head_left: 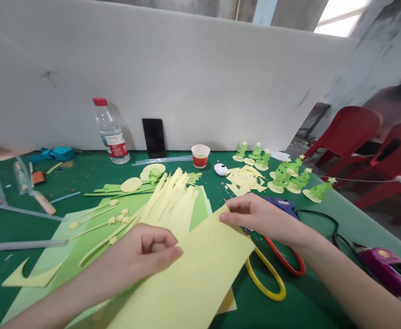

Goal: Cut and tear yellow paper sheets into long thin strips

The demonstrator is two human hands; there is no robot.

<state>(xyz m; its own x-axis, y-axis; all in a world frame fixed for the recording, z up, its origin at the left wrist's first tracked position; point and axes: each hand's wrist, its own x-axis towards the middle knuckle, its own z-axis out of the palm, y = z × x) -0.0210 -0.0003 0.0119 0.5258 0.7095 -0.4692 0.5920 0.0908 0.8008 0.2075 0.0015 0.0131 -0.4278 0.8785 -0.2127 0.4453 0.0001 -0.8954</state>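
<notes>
A large pale yellow paper sheet [190, 274] is held tilted above the table. My left hand [145, 251] pinches its upper left edge between thumb and fingers. At the sheet's top right corner, my right hand [255, 212] has its thumb and fingers closed on the paper. Behind the sheet lies a bundle of pale yellow paper strips [173, 201] on green paper [70, 256]. Thin stems with small paper stars [113, 220] rest left of the strips. Scissors with one yellow and one red handle [269, 278] lie beneath my right wrist.
A bottle [113, 139], a black phone [154, 138] and a paper cup [200, 156] stand along the white board. Small green paper trees [282, 173] and paper scraps [245, 179] sit at the right. A purple glue gun [385, 269], its cable and red chairs are farther right.
</notes>
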